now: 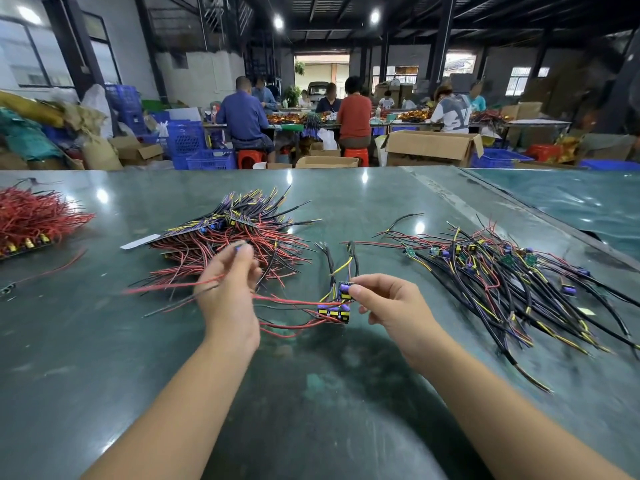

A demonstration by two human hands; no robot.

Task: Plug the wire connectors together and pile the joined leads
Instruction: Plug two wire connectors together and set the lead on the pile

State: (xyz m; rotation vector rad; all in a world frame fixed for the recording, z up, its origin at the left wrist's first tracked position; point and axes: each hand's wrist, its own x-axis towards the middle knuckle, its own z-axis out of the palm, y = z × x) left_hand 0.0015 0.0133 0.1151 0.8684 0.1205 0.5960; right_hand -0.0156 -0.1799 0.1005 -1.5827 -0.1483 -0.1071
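Here, in the head view, both bare forearms reach forward over the glossy dark green surface [346,375]. The left hand [230,289] is raised, and its fingers [244,251] are curled together and pinch the blurred tip of a thin red and black lead [173,287], which runs out to the left from under the palm. The right hand [391,303] pinches with thumb and forefinger a small circuit board with a purple capacitor and yellow part [345,292]; the other fingers are loosely bent. Just below it, a small cluster of similar boards with red wires [334,313] lies on the surface between the two hands. Behind the left hand is a big pile of red and black leads with boards [232,244]. To the right, well apart, lies a spread heap of black and yellow leads with boards [502,282]. At the far left edge is a bundle of red wires [34,216]. In the background, people sit at tables among blue plastic crates [194,143] and cardboard boxes [429,147].
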